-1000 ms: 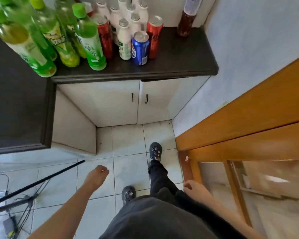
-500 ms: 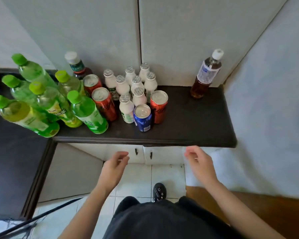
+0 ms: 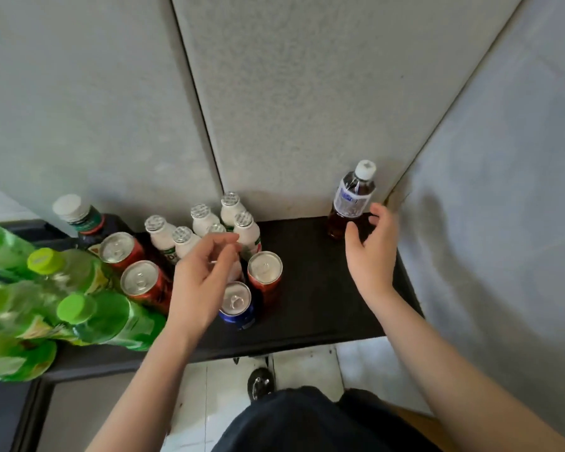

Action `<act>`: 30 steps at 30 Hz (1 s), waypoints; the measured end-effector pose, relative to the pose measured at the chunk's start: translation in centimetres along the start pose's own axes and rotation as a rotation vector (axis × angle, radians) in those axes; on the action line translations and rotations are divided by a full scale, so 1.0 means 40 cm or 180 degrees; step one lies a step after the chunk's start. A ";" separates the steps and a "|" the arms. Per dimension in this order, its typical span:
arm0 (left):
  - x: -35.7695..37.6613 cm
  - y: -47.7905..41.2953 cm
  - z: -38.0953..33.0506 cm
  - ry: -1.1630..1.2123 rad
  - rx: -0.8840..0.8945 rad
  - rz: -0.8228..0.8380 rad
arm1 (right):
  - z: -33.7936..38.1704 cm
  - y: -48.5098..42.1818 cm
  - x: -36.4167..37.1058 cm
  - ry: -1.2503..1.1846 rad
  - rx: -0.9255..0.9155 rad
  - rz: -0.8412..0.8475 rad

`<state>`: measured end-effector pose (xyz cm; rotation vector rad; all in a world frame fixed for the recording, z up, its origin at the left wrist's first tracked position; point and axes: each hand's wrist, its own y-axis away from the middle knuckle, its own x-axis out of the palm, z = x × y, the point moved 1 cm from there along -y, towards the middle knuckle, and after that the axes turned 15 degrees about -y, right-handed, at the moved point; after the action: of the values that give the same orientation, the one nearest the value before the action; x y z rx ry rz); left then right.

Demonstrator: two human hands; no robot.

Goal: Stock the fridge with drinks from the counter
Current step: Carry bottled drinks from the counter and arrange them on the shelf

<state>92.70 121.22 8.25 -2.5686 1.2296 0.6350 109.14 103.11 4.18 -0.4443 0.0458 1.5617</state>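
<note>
Drinks stand on a dark counter (image 3: 313, 298). My left hand (image 3: 199, 282) hovers, fingers loosely spread, over the small white bottles (image 3: 203, 220) and beside a blue can (image 3: 237, 305), holding nothing. A red can (image 3: 265, 272) stands just right of it, two more red cans (image 3: 142, 285) to its left. My right hand (image 3: 371, 256) reaches, open, toward a brown tea bottle with a white cap (image 3: 351, 200) in the far right corner; its fingers are close to the bottle and do not close round it. The fridge is out of view.
Several green-capped green tea bottles (image 3: 105, 318) crowd the counter's left end, and a dark bottle with a white cap (image 3: 79, 216) stands behind them. Grey wall panels rise behind and to the right. Tiled floor and my shoe (image 3: 260, 384) show below the counter edge.
Both hands rose from below the counter edge to over the counter: the left over the cans and white bottles, the right up to the brown bottle. The camera tilted up toward the wall.
</note>
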 end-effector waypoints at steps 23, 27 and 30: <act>-0.155 0.015 -0.040 -0.0976 0.0683 -0.0900 | 0.066 -0.011 0.116 -0.0225 -0.0414 0.0552; -0.218 0.045 -0.033 -0.1825 0.1257 -0.1700 | 0.163 0.020 0.132 -0.0529 -0.0847 0.0774; -0.254 0.060 -0.007 -0.2226 0.1282 -0.2095 | 0.223 0.037 0.141 -0.0740 -0.1092 0.0893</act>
<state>85.25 126.56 13.26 -1.9500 0.2264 0.8911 105.62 111.09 10.29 -0.5377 -0.3573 1.8978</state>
